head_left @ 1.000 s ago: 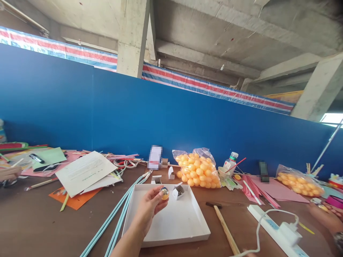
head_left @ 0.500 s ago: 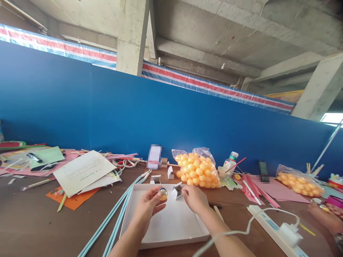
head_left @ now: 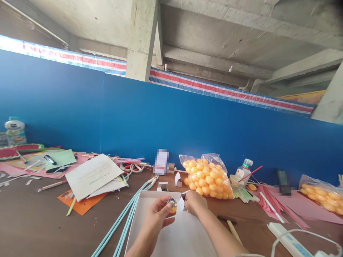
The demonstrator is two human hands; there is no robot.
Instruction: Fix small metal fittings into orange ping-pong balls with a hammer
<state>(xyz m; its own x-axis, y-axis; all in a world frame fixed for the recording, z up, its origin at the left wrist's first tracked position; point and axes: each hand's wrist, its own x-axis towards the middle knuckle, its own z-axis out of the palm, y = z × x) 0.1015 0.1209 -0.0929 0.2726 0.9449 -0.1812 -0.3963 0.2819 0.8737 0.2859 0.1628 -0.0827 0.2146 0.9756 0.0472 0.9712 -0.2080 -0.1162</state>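
Note:
A small ball, shiny silver on top and orange below point(head_left: 172, 206), sits between the thumb and fingers of my left hand point(head_left: 160, 213), over the shallow white box lid point(head_left: 177, 235). Beside it, my right hand point(head_left: 195, 203) has its fingers curled at a small white carton point(head_left: 182, 202) near the far edge of the lid. The hand covers part of that carton. Whatever the right fingertips pinch is hidden from view.
Behind the lid stands a clear bag of orange balls point(head_left: 207, 178). Pale blue rods point(head_left: 122, 219) lie to the left, near paper sheets point(head_left: 92, 176). On the right are a bottle point(head_left: 245, 171), pink paper point(head_left: 308, 203), a power strip point(head_left: 288, 239) and another ball bag point(head_left: 321, 196).
My right hand has moved onto the small carton, covering its opening, where dark contents showed before. My left hand keeps hold of the ball. The view has shifted slightly left.

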